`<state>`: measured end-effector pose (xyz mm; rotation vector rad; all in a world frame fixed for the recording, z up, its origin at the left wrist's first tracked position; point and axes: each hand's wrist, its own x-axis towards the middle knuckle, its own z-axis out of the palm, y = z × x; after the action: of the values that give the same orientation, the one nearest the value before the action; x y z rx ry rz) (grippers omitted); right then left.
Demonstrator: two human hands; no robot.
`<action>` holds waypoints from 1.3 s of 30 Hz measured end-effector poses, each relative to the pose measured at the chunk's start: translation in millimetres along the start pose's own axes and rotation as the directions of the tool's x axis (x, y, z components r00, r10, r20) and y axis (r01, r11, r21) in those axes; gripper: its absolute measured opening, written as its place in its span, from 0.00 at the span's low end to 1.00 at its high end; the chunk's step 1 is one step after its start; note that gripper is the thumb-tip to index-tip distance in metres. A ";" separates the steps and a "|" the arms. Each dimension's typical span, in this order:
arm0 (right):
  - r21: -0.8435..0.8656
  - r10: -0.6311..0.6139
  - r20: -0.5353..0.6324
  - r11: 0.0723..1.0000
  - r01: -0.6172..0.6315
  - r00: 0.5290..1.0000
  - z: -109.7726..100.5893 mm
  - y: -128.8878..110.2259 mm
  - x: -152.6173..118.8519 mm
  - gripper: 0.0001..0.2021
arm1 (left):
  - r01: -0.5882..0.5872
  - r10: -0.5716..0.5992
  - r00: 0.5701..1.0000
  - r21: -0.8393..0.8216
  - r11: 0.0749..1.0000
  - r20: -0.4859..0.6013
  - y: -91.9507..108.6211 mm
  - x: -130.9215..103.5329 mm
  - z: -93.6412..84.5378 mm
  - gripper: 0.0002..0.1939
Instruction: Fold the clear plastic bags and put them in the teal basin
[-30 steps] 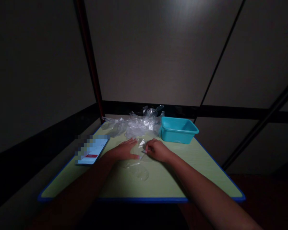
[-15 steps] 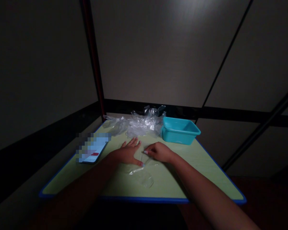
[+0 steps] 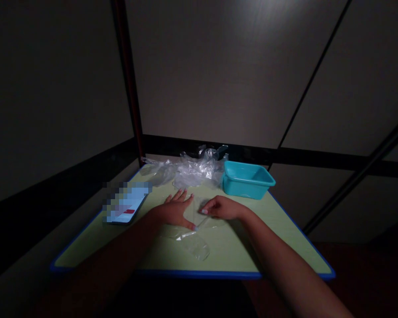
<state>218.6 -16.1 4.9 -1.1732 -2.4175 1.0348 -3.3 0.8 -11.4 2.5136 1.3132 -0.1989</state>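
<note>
- Here on the pale green table (image 3: pixel 239 254), rimmed in blue, a clear plastic piece (image 3: pixel 198 248) lies spread at the middle, its rounded end pointing to the near side, creases catching the light!
- The left hand (image 3: pixel 177 213) lies palm down over it, fingers fanned toward the far side, thumb stretched right; it's pressing from above, clenched on nothing.
- And over on the right, the right hand (image 3: pixel 223 207) curls its fingers in, thumb and forefinger close together right at the plastic; whether film is caught between those tips, I cannot tell.
- Between the two hands, a thin straight line shows in the plastic, running from the left thumb up toward the right fingers.
- Far side now: a crumpled heap of clear plastic (image 3: pixel 189 173), shiny, sprawling along the table's far end.
- Just right of that heap sits a turquoise bin (image 3: pixel 247 189), upright, its mouth facing up.
- Out left, a flat device (image 3: pixel 132 206) lies with its screen lit, partly pixelated, near the table's left edge.
- Behind it all, a dim panelled wall (image 3: pixel 212 84) crossed by a black band.
</note>
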 end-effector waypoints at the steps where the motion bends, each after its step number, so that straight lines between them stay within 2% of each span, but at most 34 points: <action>1: -0.066 0.052 -0.031 0.996 -0.054 0.998 -0.8 0.8 0.1 0.20 | 0.004 -0.004 1.000 0.002 1.000 0.004 -0.2 -0.4 -0.4 0.66; 3: -0.227 0.171 -0.220 0.949 -0.220 0.961 -3.3 4.7 1.4 0.17 | 0.013 -0.013 1.000 0.006 1.000 0.013 -0.6 -1.3 -1.4 0.66; 5: -0.315 0.241 -0.443 0.860 -0.401 0.864 -6.3 9.7 3.1 0.15 | 0.024 -0.025 0.999 0.011 1.000 0.020 -0.9 -2.1 -2.0 0.66; 6: -0.324 0.257 -0.516 0.825 -0.464 0.817 -7.5 11.6 3.7 0.15 | 0.032 -0.033 0.999 0.013 0.999 0.022 -1.0 -2.3 -2.1 0.66; 7: -0.323 0.258 -0.547 0.813 -0.485 0.796 -8.0 12.7 4.1 0.16 | 0.040 -0.041 0.999 0.014 0.999 0.021 -1.0 -2.3 -2.1 0.66; 8: -0.319 0.241 -0.537 0.829 -0.459 0.809 -7.8 12.7 4.3 0.16 | 0.047 -0.048 0.999 0.014 0.999 0.018 -0.9 -2.3 -2.0 0.66; 9: -0.315 0.199 -0.488 0.868 -0.384 0.850 -6.7 11.7 4.3 0.17 | 0.054 -0.054 0.998 0.014 0.998 0.015 -0.7 -2.3 -1.9 0.67; 11: -0.282 0.058 -0.345 0.946 -0.163 0.937 -2.1 7.0 4.0 0.17 | 0.059 -0.060 0.998 0.012 0.998 0.012 0.0 -2.3 -1.9 0.67; 13: -0.248 -0.051 -0.221 0.969 -0.006 0.974 4.7 0.9 4.0 0.18 | 0.054 -0.054 0.998 0.007 0.999 0.015 0.9 -2.6 -2.4 0.67; 15: -0.294 -0.006 -0.194 0.954 -0.052 0.981 11.3 -4.0 4.4 0.19 | 0.048 -0.048 0.999 0.001 0.999 0.020 1.5 -3.2 -3.1 0.65; 17: -0.360 0.103 -0.234 0.915 -0.184 0.967 15.6 -5.9 5.3 0.19 | 0.046 -0.046 0.999 -0.001 0.999 0.021 1.4 -3.9 -3.8 0.64; 19: -0.396 0.184 -0.288 0.871 -0.292 0.940 16.5 -5.1 5.8 0.19 | 0.042 -0.042 0.999 -0.003 0.999 0.022 0.7 -4.3 -4.1 0.64; 26: -0.449 0.341 -0.412 0.731 -0.514 0.845 6.2 3.6 2.4 0.22 | 0.034 -0.034 0.999 0.008 0.999 0.030 0.2 -5.9 -5.7 0.65; 28: -0.442 0.306 -0.422 0.752 -0.489 0.853 4.6 3.7 1.6 0.22 | 0.030 -0.031 0.999 0.008 1.000 0.039 0.6 -6.6 -6.8 0.64; 32: -0.402 0.184 -0.407 0.844 -0.356 0.895 6.9 -1.2 2.2 0.18 | 0.027 -0.027 0.999 0.005 1.000 0.047 1.0 -8.2 -8.6 0.65; 35: -0.379 0.137 -0.410 0.874 -0.305 0.902 10.6 -5.8 3.4 0.17 | 0.025 -0.025 0.998 0.000 1.000 0.052 0.9 -8.8 -9.3 0.65; 37: -0.373 0.054 -0.381 0.904 -0.207 0.923 12.9 -7.4 4.1 0.18 | 0.026 -0.025 0.998 -0.005 1.000 0.055 0.7 -8.7 -9.3 0.65; 39: -0.389 -0.053 -0.300 0.918 -0.072 0.952 15.3 -7.8 4.8 0.19 | 0.019 -0.019 0.998 -0.010 1.000 0.053 0.6 -8.3 -8.7 0.66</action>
<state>203.2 -23.2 -0.9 -1.3516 -2.4273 0.3262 -7.7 -3.2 -0.9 2.4705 1.3145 -0.2604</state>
